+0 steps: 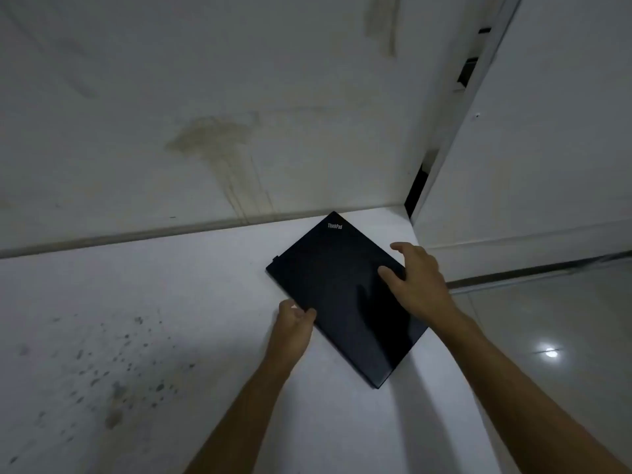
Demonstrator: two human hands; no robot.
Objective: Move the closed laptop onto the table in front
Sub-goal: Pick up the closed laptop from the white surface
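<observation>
A: Taking the laptop (345, 295) as the landmark, what lies left of it?

B: A white surface (171, 302), with dark specks well off to the laptop's left and a stained wall (205, 148) rising behind it.

A: And the laptop itself?

B: Closed, black, turned at an angle on the surface near its right edge, with the lettered corner pointing toward the wall. Its near right corner sticks out past the edge.

A: The hands?

B: The left hand (294, 323) is at the laptop's left edge, fingers (307, 314) curled and pinching that edge. The right hand (417, 278) is on the laptop's right side, fingers (388, 273) spread, thumb pressing the lid, the others reaching over the right edge.

A: Right of the laptop?

B: A glossy tiled floor (547, 336) lower down, showing a light's reflection.
</observation>
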